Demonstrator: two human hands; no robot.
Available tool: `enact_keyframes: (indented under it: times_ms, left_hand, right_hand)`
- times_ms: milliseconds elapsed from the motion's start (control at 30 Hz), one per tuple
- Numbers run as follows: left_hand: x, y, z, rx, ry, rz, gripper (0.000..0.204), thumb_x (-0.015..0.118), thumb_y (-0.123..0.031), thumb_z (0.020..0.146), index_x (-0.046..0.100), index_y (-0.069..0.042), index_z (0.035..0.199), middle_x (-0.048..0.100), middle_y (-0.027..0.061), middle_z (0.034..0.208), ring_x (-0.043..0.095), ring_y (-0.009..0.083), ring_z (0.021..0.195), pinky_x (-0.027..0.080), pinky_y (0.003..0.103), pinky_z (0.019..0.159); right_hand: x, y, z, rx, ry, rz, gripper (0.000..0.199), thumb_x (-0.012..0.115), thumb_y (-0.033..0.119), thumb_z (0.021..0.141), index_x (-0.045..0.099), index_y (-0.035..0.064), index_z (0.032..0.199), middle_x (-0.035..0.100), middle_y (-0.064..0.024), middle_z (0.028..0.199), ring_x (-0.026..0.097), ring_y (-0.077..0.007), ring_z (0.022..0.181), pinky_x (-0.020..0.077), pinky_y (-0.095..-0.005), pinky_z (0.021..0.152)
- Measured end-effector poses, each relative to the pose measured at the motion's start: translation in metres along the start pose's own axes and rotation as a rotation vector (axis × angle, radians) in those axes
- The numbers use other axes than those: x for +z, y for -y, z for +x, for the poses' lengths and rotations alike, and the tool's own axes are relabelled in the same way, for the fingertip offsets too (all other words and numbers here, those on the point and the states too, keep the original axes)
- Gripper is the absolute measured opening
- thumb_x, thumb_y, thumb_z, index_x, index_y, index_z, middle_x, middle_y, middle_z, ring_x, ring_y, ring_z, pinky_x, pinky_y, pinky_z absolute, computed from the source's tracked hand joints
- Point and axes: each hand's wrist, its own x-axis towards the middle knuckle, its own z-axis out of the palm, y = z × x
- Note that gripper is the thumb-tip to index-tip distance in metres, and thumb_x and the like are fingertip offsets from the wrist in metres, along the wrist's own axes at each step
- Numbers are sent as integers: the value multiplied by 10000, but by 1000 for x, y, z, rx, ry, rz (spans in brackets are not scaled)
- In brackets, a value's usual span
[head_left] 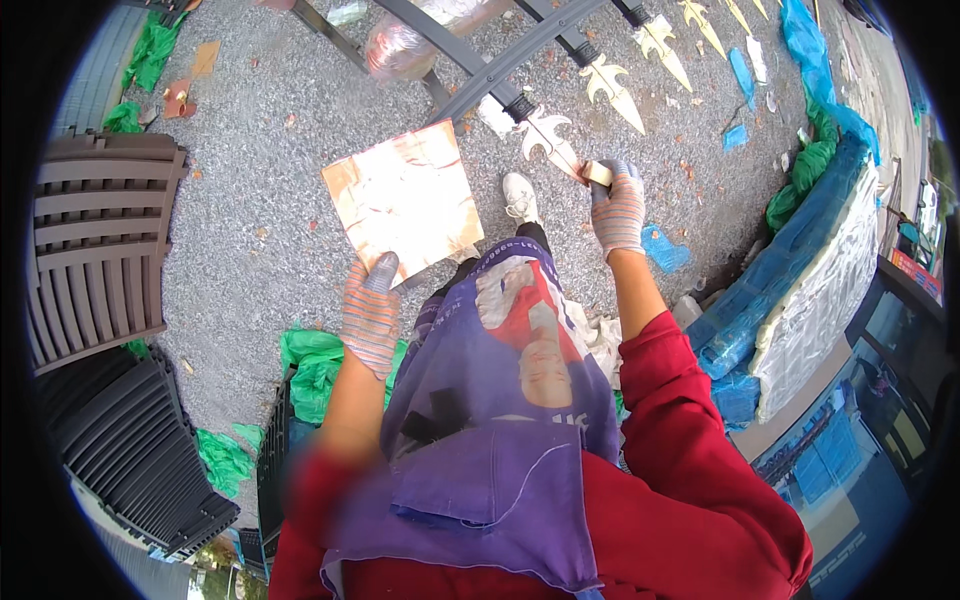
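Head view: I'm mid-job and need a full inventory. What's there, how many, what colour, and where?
Board: one, white and orange, left of centre
Spearheads: at least six, pale gold, top centre to upper right
Block: one, pale yellow, at the nearest spearhead's tip
Bars: several, dark grey, top centre
Bundle: one, clear and reddish, top centre
Panels: two stacks, brown and black, left
Green sheeting: several pieces, left and right
Wrapped pack: at least one, blue, right
Scraps: many, mixed, on the ground
Gravel: one stretch, grey, underfoot
Apron: one, purple, lower centre
Shoe: one, white, centre
Left hand: one, striped glove, holding the board
Right hand: one, striped glove, holding the block
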Motion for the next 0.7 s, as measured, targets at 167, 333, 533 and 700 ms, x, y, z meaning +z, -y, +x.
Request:
enact_keyframes:
  times_ms: [167, 333, 533, 700]
  left_hand:
    - [-1, 3, 8, -62, 15, -123, 329, 638, -139, 905, 549, -70, 1214, 620, 66, 1127, 625, 222, 1074, 575, 463, 851]
    - [43, 2, -3, 36, -72, -68, 332, 623, -138, 912, 537, -67, 1225, 615, 63, 1126, 622, 226, 1080, 564, 482, 898]
    - [63, 20, -6, 27, -131, -186, 336, 617, -130, 919, 530, -63, 1236, 603, 70, 1151, 615, 232, 1092, 545, 500, 953]
    - [81, 27, -8, 136, -197, -209, 338, 616, -120, 919, 527, -67, 1240, 598, 73, 1155, 609, 227, 1093, 546, 501, 955]
  right_hand:
    - [12, 30, 43, -239, -80, 189, 260, 698, 127, 850, 623, 77, 1094, 611, -173, 1042, 593, -373, 955, 485, -430, 849]
    - [22, 8, 63, -167, -41, 8, 236, 692, 96, 839, 628, 65, 1064, 617, -192, 1014, 584, -398, 949, 483, -465, 835]
    - [3, 31, 68, -348, 82, 283, 313, 694, 23, 769, 649, 93, 1071, 624, -167, 1020, 589, -384, 962, 491, -444, 828]
    - [12, 33, 52, -505, 365, 182, 336, 684, -5, 713, 655, 115, 1026, 619, -155, 1025, 576, -401, 973, 481, -466, 861]
